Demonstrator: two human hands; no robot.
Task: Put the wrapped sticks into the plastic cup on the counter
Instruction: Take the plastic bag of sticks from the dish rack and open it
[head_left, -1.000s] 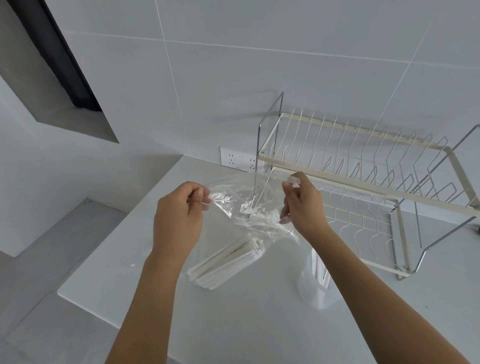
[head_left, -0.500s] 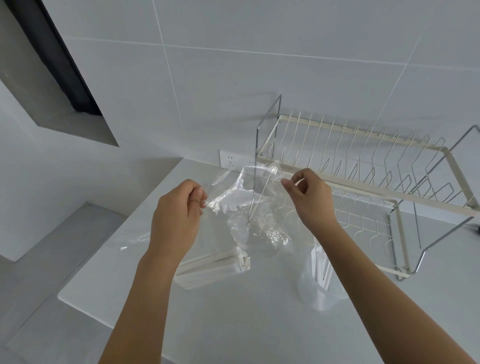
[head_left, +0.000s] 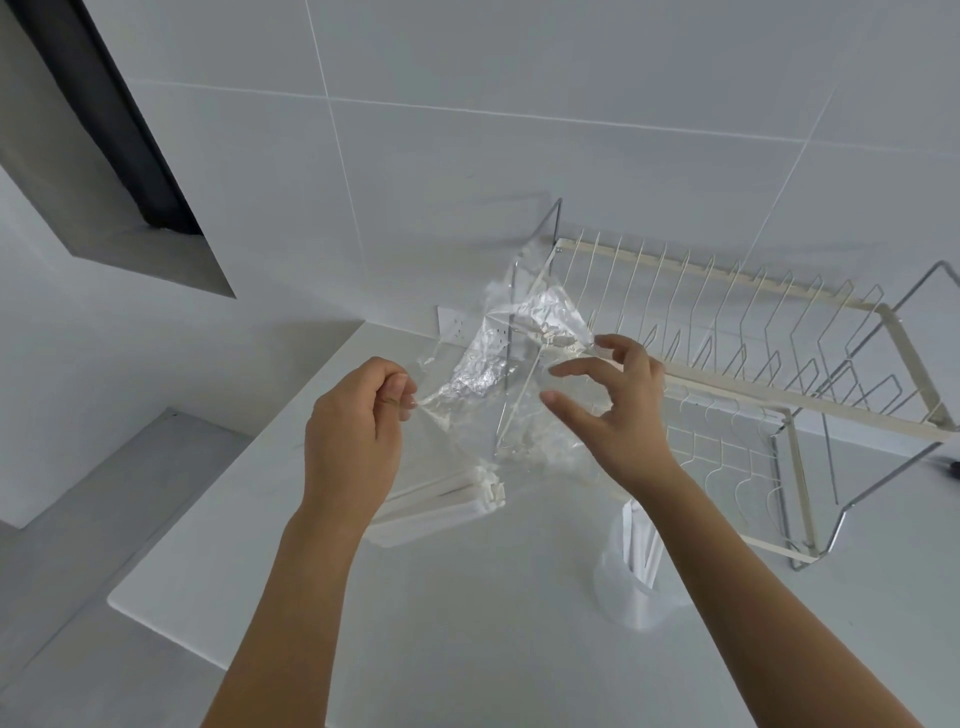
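Your hands on a clear bag above the counter

The cup (head_left: 631, 582) sits nearest, under your right arm, sticks inside; your left hand (head_left: 356, 426) pinches the bag (head_left: 483, 374) shut-fingered, your right hand (head_left: 618, 400) spread loosely at it — the stick bundle (head_left: 441, 512) hangs below, rack (head_left: 779, 374) behind.

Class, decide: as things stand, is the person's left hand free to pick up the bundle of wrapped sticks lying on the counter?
Probably not yet. The left hand is pinched shut on the clear plastic bag, so it is occupied. The wrapped sticks lie just below it on the counter, with nothing covering them.
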